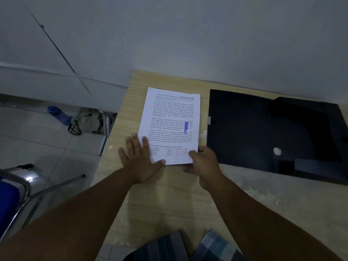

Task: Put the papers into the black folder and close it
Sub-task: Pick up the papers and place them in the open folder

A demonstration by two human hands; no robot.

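Observation:
A stack of white printed papers with a blue stamp lies on the wooden table, left of the black folder. The folder lies open and flat, with inner flaps and a round hole in its spine. My left hand rests flat on the papers' near left corner, fingers spread. My right hand pinches the near right corner of the stack, thumb on top and fingers underneath.
The table stands against a grey wall. To the left, on the tiled floor, are a blue bottle, a beige bag and a metal chair frame with a blue seat. Checked cloth shows at the bottom edge.

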